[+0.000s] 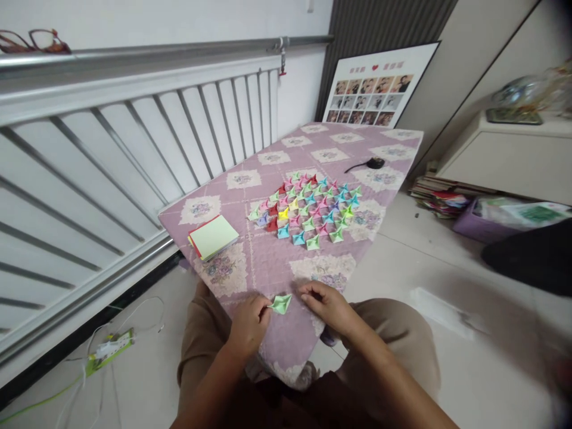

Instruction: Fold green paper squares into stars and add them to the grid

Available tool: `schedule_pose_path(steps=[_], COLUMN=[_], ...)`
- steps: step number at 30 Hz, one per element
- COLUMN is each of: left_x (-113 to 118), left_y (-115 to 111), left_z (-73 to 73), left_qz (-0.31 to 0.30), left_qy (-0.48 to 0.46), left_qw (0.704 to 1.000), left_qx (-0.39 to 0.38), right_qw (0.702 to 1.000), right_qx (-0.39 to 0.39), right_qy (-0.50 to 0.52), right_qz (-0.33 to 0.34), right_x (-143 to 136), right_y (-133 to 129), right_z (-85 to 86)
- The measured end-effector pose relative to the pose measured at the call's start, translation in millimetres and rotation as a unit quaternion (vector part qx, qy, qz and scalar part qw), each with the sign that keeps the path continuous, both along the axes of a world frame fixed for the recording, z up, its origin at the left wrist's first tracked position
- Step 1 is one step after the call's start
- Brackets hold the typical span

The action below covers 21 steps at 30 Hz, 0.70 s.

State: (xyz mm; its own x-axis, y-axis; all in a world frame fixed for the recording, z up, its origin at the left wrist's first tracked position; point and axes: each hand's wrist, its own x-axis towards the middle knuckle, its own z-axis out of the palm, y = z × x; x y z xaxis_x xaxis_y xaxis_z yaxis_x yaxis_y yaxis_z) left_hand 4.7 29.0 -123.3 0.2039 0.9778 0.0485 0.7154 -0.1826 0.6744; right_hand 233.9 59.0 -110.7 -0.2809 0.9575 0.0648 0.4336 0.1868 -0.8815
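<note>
Can't actually read a single word here, tbh. Closest thing to text is on the white photo board (333, 80) at the back: there's a line of pinkish lettering (357, 70) across the top, split in two by a little red heart (374, 68). Looks like Chinese characters to me, one short group on each side, but it's way too blurry to make any of them out. The heart is the only sign that comes through clearly, sitting above the rows of small photos (367, 102).
</note>
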Motion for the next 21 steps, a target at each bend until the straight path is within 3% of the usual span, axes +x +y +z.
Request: schedule_pose_path(steps=[7, 14, 21], left_x=[23, 95, 164], left_y=[9, 48, 92], left_z=[11.3, 16.9, 14.9], left_qz=[0.036, 0.024, 0.027], left_qy=[-0.009, -0.058, -0.015], left_qw=[0.999, 0.998, 0.999], left_qx=[-0.038, -0.019, 0.02], right_qw=[0.988, 0.948, 0.935], right_qx=[0.011, 0.049, 0.037], right_qy=[0.034, 0.092, 0.146], right_qz=[-0.152, -0.301, -0.32], right_x=[54, 94, 107], right_y=[25, 41, 37], right_z=[-10.0, -29.7, -39.9])
